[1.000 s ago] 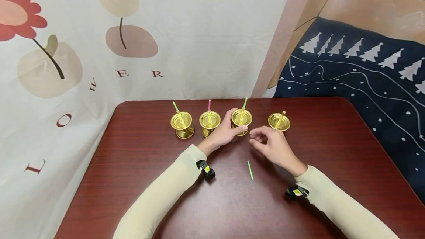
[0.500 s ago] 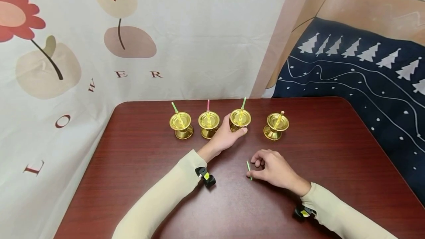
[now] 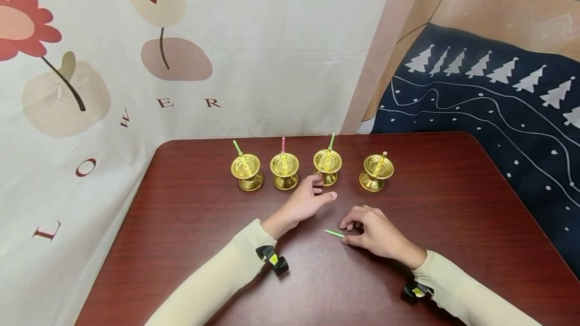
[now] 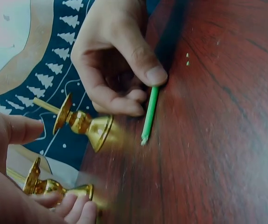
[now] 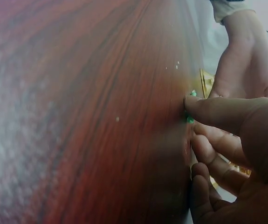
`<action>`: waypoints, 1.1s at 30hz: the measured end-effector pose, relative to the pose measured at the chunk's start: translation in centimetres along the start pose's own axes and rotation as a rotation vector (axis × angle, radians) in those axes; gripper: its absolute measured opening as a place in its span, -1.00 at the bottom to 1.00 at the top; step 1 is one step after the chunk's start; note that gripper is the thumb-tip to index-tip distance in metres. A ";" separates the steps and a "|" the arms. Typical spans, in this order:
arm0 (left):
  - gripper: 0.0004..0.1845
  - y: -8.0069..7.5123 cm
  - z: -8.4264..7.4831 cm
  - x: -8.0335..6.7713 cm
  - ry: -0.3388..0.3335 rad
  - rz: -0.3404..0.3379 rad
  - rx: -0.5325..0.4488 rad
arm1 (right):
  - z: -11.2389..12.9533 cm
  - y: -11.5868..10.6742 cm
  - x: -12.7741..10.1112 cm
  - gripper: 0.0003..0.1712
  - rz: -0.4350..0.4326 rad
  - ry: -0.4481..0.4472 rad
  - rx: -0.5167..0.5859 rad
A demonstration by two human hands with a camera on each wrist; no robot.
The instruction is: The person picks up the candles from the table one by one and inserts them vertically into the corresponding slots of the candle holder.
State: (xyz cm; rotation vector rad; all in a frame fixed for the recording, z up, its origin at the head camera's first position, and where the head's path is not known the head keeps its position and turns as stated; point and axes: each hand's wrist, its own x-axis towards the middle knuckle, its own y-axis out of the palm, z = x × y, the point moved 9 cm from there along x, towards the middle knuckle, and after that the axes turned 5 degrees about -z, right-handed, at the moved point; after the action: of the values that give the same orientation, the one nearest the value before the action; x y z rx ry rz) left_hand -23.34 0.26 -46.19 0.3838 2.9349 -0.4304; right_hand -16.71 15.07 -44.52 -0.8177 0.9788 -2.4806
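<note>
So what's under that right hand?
The right hand pins one end of a green candle on the table; the rest sticks out. Anything beneath the palm is hidden.

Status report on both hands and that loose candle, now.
Right hand pinches green candle flat on table. Left hand open, beside third holder. Nothing between candle and holders.

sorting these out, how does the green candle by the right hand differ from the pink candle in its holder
The green candle lies flat on the table, touched by the right hand; the pink candle stands upright in a gold holder, untouched. Colours differ. Both are thin sticks.
</note>
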 end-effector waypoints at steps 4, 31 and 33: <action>-0.31 1.8 -0.8 0.0 0.044 0.117 0.027 | -0.2 -0.1 0.0 -0.72 0.039 0.006 0.021; -0.13 8.3 -3.6 6.1 0.110 0.228 0.065 | -1.6 -0.4 0.1 -0.76 0.112 -0.026 0.071; -0.12 8.4 -3.6 6.4 0.116 0.219 0.053 | -1.7 -0.6 0.1 -0.76 0.142 -0.013 0.059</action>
State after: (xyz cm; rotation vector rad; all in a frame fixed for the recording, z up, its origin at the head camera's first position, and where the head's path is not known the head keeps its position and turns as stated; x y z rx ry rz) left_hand -27.58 10.58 -46.14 0.7522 2.9505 -0.4696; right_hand -17.90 16.26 -45.05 -0.7188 0.9218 -2.3691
